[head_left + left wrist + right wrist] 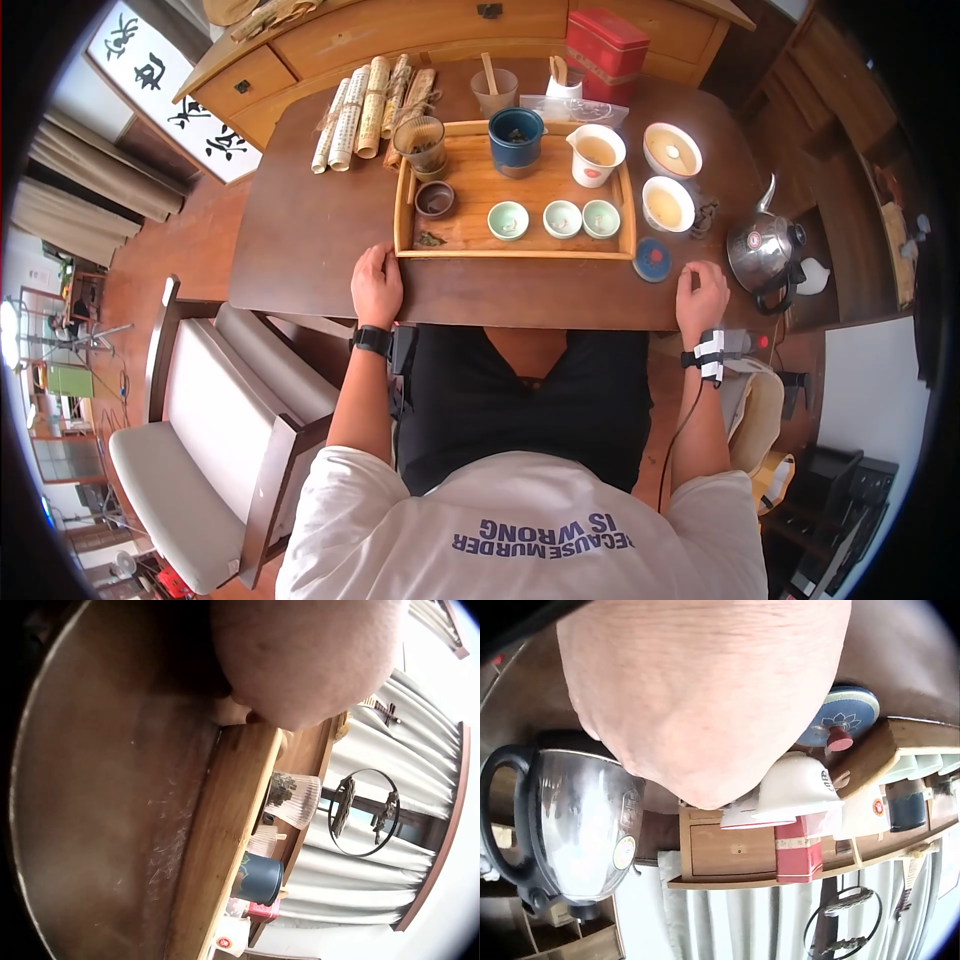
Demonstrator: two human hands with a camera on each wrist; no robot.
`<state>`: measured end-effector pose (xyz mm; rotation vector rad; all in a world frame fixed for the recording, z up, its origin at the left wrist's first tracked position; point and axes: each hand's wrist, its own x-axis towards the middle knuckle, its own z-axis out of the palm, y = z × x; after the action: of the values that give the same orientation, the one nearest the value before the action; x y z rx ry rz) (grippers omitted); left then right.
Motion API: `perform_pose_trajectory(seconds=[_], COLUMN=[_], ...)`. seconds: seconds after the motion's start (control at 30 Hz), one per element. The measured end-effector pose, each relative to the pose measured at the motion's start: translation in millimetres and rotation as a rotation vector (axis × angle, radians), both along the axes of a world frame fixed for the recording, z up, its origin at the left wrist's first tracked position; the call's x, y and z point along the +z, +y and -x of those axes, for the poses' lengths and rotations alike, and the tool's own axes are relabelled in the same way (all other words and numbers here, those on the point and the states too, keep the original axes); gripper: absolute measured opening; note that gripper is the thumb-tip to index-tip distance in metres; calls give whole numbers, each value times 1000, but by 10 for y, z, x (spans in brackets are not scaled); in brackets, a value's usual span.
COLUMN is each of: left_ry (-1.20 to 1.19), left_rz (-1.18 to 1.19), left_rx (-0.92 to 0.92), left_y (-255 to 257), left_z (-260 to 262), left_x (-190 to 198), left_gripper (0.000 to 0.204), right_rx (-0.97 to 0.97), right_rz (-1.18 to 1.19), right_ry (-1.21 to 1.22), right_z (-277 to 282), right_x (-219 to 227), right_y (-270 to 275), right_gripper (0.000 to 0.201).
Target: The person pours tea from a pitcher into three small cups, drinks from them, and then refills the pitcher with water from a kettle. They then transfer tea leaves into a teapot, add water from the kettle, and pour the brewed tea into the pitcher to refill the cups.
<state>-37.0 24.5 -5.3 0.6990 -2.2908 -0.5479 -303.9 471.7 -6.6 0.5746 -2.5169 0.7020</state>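
My left hand point(377, 287) rests on the table's front part, right at the near left corner of the wooden tray point(520, 254). It holds nothing. My right hand point(702, 293) lies on the table with its fingers loosely curled, between a blue lid point(652, 259) with a red knob and a steel kettle point(764, 246). On the tray stand a blue cup point(516, 152), a white pitcher point(596, 158) of tea, three pale green teacups point(508, 221), a ribbed glass point(421, 150) with leaves and a small dark cup point(435, 201).
Two white bowls point(672, 152) of tea stand right of the tray. Bamboo scrolls point(350, 115) lie at the back left, a red tin point(607, 55) at the back right. A cushioned chair point(215, 400) is on the left. The table's front edge point(520, 326) runs before my lap.
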Motion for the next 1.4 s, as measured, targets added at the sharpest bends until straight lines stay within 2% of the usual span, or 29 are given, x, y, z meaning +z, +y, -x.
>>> perform_pose_trajectory(seconds=[0.13,0.53,1.4], left_ry=[-25,0,-44], left_rz=[-5,16,-70], left_rx=[13,22,43], left_y=[3,-5,71], left_z=[12,-2,-4], left_x=[14,-36,79], left_gripper=[13,11,11], right_rx=[-63,21,22], right_rz=[-49,15,34], right_ry=[23,51,38], right_z=[-9,34,39], right_x=[-11,-53,-63], right_y=[19,61,63], right_gripper=[7,6,8])
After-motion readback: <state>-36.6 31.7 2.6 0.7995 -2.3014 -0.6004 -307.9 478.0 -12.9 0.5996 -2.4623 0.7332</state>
